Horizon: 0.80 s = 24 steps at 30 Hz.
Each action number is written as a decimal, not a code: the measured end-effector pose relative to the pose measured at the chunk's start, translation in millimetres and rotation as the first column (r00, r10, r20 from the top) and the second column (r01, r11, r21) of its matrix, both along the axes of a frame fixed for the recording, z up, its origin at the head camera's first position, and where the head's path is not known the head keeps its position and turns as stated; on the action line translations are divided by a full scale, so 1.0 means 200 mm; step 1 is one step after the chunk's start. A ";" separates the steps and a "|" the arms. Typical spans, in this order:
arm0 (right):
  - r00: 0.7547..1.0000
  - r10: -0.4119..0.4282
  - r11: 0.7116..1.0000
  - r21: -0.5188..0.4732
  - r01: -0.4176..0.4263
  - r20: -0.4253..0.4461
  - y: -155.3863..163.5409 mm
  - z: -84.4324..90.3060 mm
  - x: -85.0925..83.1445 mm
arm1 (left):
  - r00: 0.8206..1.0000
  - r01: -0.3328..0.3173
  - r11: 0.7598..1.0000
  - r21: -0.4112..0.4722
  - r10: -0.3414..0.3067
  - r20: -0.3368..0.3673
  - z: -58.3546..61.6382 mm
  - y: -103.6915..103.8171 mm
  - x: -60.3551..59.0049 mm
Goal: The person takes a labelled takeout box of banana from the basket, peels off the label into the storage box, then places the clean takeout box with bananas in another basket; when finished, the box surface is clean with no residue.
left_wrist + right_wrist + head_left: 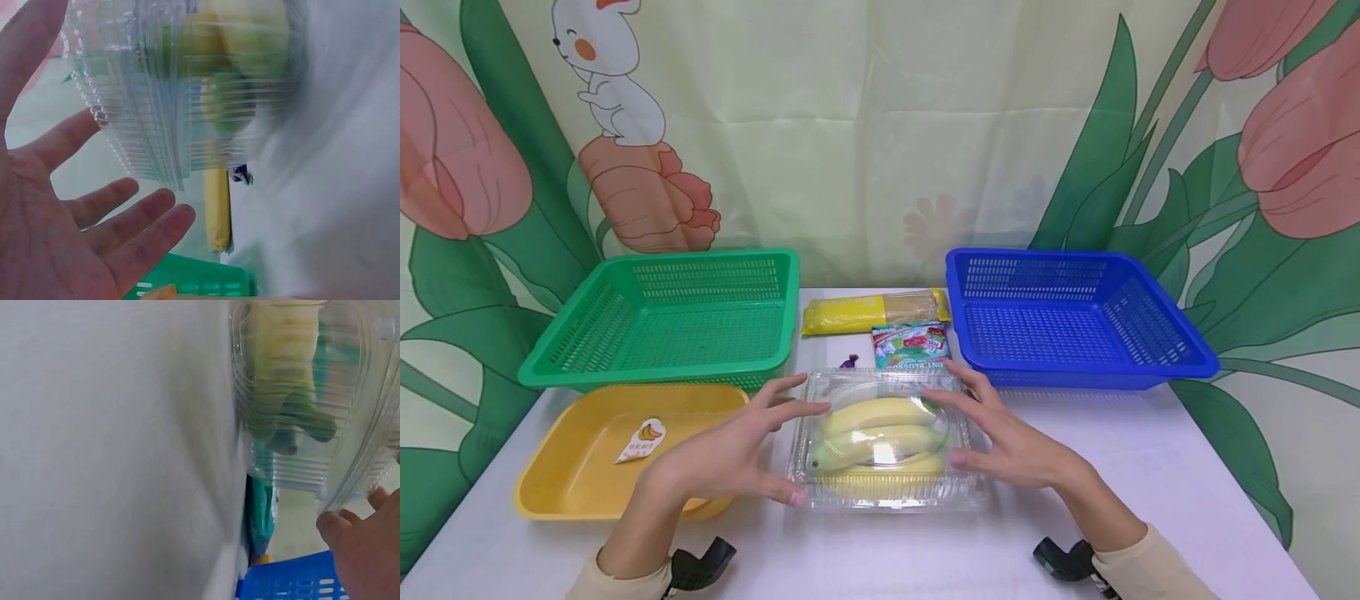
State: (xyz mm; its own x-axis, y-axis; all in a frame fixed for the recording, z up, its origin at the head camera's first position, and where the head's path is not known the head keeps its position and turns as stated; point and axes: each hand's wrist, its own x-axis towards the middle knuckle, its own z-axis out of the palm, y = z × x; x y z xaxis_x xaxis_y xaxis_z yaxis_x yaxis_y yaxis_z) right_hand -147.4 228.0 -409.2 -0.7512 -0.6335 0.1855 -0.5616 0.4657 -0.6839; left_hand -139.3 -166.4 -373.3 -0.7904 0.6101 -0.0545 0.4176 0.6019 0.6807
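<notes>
Head view, lower centre: your left hand [730, 454] and right hand [1007, 442] flank the clear banana box [886, 442], fingers spread wide, holding nothing, ready to clasp its sides.

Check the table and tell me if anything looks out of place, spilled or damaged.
Nothing is spilled or visibly damaged. The clear clamshell box of bananas sits closed and flat between the left hand and right hand. One oddity: a loose banana sticker lies alone in the yellow tray.
</notes>
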 end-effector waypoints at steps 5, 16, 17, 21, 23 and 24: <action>0.998 0.022 1.000 -0.017 -0.021 0.054 0.04 0.00 0.02 | 1.000 -0.003 1.000 0.006 0.002 0.015 -0.01 0.00 0.00; 0.985 0.069 0.996 -0.066 -0.059 0.160 0.09 -0.02 0.03 | 0.998 0.029 0.999 0.035 -0.031 0.061 -0.04 0.00 -0.01; 0.982 0.075 0.995 -0.073 -0.063 0.175 0.09 -0.02 0.03 | 0.997 0.030 0.999 0.041 -0.033 0.069 -0.04 0.00 -0.01; 0.975 0.095 0.993 -0.088 -0.078 0.203 0.10 -0.03 0.03 | 0.995 0.046 0.996 0.070 -0.051 0.080 -0.06 0.00 -0.02; 0.974 0.091 0.993 -0.091 -0.073 0.209 0.10 -0.03 0.03 | 0.995 0.054 0.995 0.087 -0.062 0.084 -0.06 0.00 -0.03; 0.975 0.089 0.993 -0.092 -0.072 0.203 0.10 -0.03 0.03 | 0.994 0.061 0.994 0.094 -0.069 0.084 -0.06 0.00 -0.03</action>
State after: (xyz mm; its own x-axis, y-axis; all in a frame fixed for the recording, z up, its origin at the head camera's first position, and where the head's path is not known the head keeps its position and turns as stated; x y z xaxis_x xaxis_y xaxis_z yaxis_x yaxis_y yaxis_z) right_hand -140.5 247.1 -416.0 -0.7260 -0.6822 0.0866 -0.4375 0.3610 -0.8236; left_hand -145.0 -166.0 -386.2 -0.7435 0.6658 -0.0632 0.3904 0.5087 0.7673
